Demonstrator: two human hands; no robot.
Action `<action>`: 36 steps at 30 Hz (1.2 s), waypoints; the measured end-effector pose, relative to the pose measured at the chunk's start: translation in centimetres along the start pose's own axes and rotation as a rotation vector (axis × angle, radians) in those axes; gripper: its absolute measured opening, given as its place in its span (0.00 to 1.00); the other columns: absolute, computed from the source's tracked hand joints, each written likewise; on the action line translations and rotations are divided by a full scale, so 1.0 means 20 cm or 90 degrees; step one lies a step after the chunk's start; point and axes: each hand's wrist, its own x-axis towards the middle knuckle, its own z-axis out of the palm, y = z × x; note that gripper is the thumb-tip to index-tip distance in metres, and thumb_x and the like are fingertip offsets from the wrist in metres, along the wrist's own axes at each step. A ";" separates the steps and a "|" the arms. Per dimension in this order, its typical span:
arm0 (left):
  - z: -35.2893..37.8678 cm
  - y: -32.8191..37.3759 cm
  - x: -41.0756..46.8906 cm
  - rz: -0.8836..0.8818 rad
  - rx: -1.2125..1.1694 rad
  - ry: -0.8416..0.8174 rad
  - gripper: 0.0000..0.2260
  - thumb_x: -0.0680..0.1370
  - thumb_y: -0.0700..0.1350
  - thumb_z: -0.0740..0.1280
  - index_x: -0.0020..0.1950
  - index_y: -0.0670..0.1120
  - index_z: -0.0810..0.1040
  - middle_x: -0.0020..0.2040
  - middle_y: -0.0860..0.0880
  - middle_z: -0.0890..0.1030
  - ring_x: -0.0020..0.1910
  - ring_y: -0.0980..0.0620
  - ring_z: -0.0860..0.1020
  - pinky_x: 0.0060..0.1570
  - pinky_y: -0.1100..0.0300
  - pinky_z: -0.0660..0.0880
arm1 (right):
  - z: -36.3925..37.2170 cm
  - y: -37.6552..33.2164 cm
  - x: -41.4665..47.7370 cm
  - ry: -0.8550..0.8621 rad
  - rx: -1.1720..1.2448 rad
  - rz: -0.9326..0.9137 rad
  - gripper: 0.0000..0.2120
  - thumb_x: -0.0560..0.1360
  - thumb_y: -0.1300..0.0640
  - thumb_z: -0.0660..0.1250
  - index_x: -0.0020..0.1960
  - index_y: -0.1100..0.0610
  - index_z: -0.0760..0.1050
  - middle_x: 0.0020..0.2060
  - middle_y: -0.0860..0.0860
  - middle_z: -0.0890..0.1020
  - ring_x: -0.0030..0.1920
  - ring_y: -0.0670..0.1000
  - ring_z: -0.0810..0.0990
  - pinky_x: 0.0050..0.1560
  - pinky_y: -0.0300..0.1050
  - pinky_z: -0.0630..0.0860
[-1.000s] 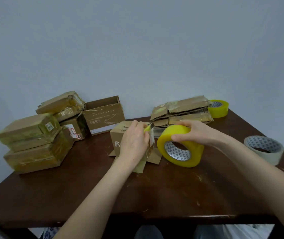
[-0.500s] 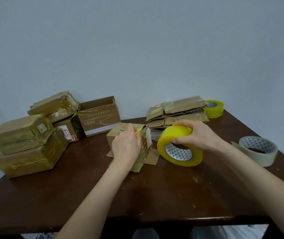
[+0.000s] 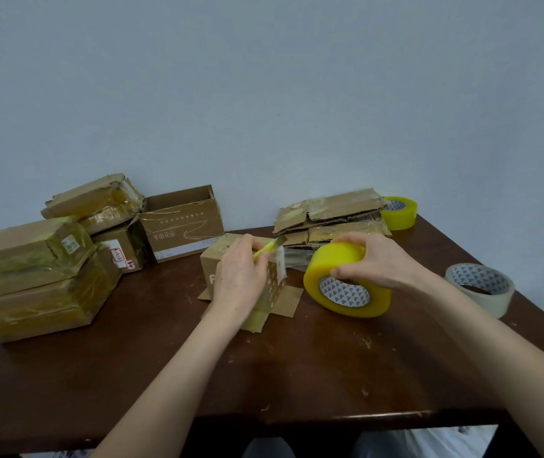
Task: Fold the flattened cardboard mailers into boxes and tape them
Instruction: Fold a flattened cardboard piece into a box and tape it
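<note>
A small folded cardboard box [image 3: 211, 262] stands mid-table with its bottom flaps splayed out. My left hand [image 3: 239, 279] rests against the box's top and grips a yellow utility knife [image 3: 269, 248], its blade at the box's upper right corner. A clear strip of tape [image 3: 292, 257] runs from that corner to a big yellow tape roll [image 3: 346, 280]. My right hand [image 3: 373, 261] grips the roll from above, holding it on edge to the right of the box. A stack of flattened mailers [image 3: 330, 216] lies behind.
Taped boxes [image 3: 32, 276] are piled at the left, with an open-topped box [image 3: 181, 223] behind. A second yellow roll [image 3: 399, 213] sits at the back right and a pale roll [image 3: 480, 287] near the right edge. The brown table [image 3: 297, 375] ends close to me.
The tape roll has moved a little to the right, away from the box, drawing out more tape. My left hand with the knife stays at the box's corner.
</note>
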 end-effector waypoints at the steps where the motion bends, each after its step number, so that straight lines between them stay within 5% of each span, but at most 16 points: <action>1: 0.00 0.01 0.00 0.006 -0.002 -0.003 0.05 0.79 0.46 0.65 0.50 0.44 0.76 0.45 0.53 0.75 0.45 0.53 0.74 0.44 0.58 0.74 | 0.00 0.00 -0.01 0.009 0.006 0.002 0.29 0.67 0.48 0.76 0.67 0.47 0.73 0.59 0.50 0.77 0.55 0.50 0.74 0.50 0.42 0.70; 9: -0.03 0.01 0.00 0.026 0.032 -0.011 0.05 0.79 0.44 0.64 0.49 0.44 0.76 0.43 0.52 0.74 0.44 0.53 0.72 0.43 0.61 0.68 | 0.04 -0.01 -0.03 0.044 0.027 0.014 0.28 0.66 0.49 0.76 0.64 0.47 0.74 0.55 0.50 0.77 0.54 0.51 0.74 0.49 0.45 0.71; 23: 0.01 0.06 0.05 0.066 0.176 -0.086 0.04 0.79 0.42 0.61 0.48 0.43 0.74 0.41 0.48 0.76 0.43 0.48 0.75 0.44 0.53 0.74 | 0.04 0.00 -0.04 0.032 0.024 -0.007 0.28 0.66 0.48 0.77 0.64 0.45 0.73 0.56 0.47 0.75 0.55 0.50 0.72 0.51 0.45 0.70; 36: -0.05 0.03 0.06 0.042 0.126 -0.087 0.04 0.77 0.42 0.63 0.44 0.43 0.75 0.40 0.49 0.76 0.43 0.50 0.73 0.43 0.57 0.71 | 0.03 0.00 -0.03 0.025 0.035 -0.009 0.29 0.65 0.48 0.77 0.64 0.45 0.73 0.62 0.50 0.76 0.57 0.51 0.72 0.52 0.46 0.71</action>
